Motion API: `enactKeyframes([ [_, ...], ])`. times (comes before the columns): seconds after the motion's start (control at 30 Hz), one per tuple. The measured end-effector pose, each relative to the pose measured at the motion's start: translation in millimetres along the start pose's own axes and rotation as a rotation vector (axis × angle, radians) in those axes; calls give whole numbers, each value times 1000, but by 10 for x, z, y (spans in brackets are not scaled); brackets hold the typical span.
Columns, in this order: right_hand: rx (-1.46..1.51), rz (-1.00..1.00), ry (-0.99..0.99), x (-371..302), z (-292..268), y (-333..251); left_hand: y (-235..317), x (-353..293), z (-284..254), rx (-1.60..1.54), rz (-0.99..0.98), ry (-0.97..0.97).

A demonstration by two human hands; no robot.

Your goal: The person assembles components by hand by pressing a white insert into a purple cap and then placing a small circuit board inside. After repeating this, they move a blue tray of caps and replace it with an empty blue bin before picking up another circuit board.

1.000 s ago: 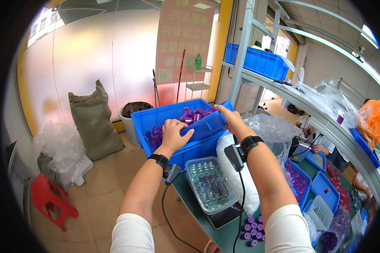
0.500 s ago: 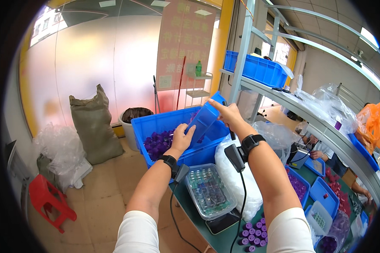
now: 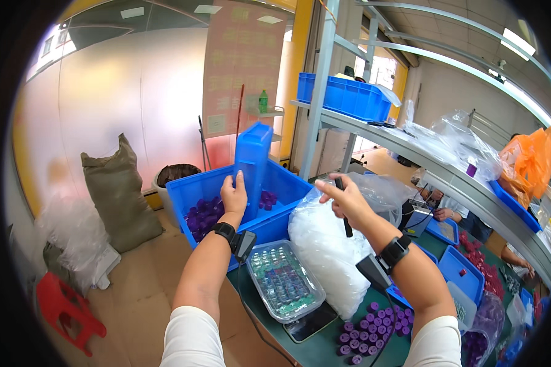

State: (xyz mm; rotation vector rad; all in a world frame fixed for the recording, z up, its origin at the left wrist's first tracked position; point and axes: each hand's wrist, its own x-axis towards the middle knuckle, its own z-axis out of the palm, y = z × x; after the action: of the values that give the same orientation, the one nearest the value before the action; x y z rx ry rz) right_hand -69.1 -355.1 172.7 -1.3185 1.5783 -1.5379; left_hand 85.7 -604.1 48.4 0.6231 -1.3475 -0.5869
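Note:
My left hand (image 3: pixel 234 197) grips a small blue plastic tray (image 3: pixel 253 150), stood on end over a large blue bin (image 3: pixel 266 231). Purple pieces (image 3: pixel 203 218) lie in the bin on both sides of the tray. My right hand (image 3: pixel 354 202) is apart from the tray, above a clear bag of white material (image 3: pixel 326 248). A slim black pen-like stick (image 3: pixel 347 228) is held in its curled fingers, with the index finger pointing out. Near my wrists sits a clear plastic box (image 3: pixel 286 281) of small green and dark pieces.
A dark phone (image 3: pixel 311 325) and several purple round caps (image 3: pixel 373 330) lie on the green table. Metal shelving (image 3: pixel 404 139) carries a blue crate (image 3: pixel 343 98) on the right. A red stool (image 3: pixel 67 312) stands at left. Another person's hands (image 3: pixel 444 214) work beyond the table.
My right hand has let go of the blue tray and moved right, keeping the black stick. The tray has turned more upright in my left hand. The view has shifted right.

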Motion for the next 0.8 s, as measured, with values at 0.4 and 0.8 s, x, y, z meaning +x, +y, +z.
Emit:
enactKeyframes([
  [0.4, 28, 145, -80, -1005, -440, 120, -195, 185, 18, 106, -152, 266],
  [0.8, 139, 219, 7, -1571, -853, 366, -15, 263, 156, -178, -417, 445],
])
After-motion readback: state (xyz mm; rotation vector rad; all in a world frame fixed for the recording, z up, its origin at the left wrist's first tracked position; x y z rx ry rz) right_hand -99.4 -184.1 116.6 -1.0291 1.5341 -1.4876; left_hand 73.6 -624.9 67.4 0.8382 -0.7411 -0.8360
